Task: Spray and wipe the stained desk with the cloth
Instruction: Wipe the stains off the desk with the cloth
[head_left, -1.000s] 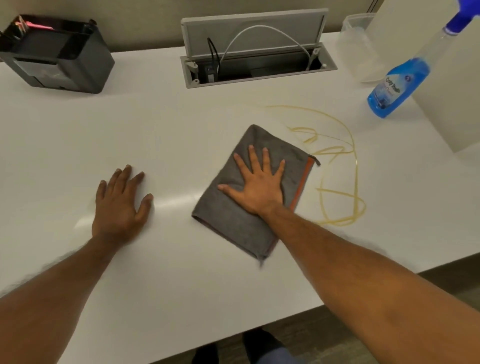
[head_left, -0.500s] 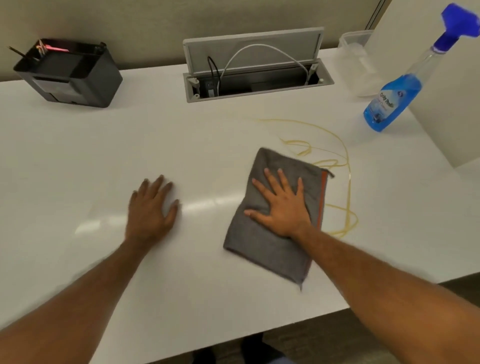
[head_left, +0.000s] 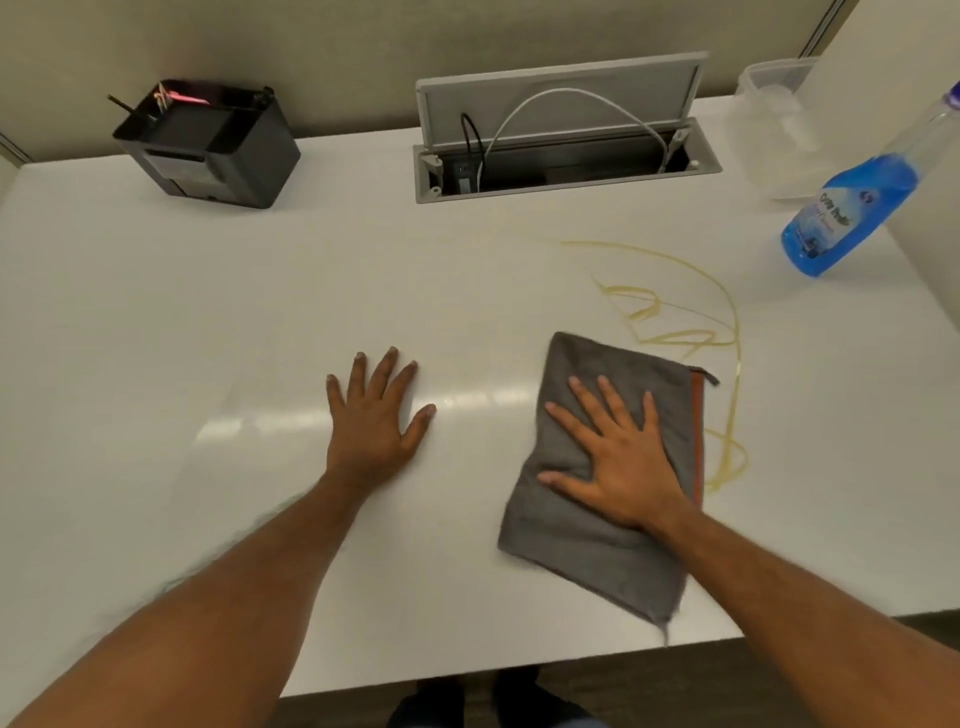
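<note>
A folded grey cloth (head_left: 582, 540) with an orange edge lies on the white desk (head_left: 208, 322). My right hand (head_left: 618, 462) presses flat on it, fingers spread. A yellow scribbled stain (head_left: 670, 338) runs in loops just beyond and to the right of the cloth, and its lower loop (head_left: 730, 457) touches the cloth's right edge. My left hand (head_left: 376, 410) rests flat on the bare desk to the left, holding nothing. A spray bottle (head_left: 852, 208) of blue liquid stands at the far right, its top cut off by the frame.
A black desk organizer (head_left: 218, 150) with pens sits at the back left. An open grey cable hatch (head_left: 566, 156) with cords is at the back centre. A clear plastic container (head_left: 774, 109) stands at the back right beside a white partition. The desk's front edge lies near my forearms.
My right hand has slid the cloth rightward and toward me, up against the stain's lower loop, and turned it more upright. My left hand stays flat on the desk.
</note>
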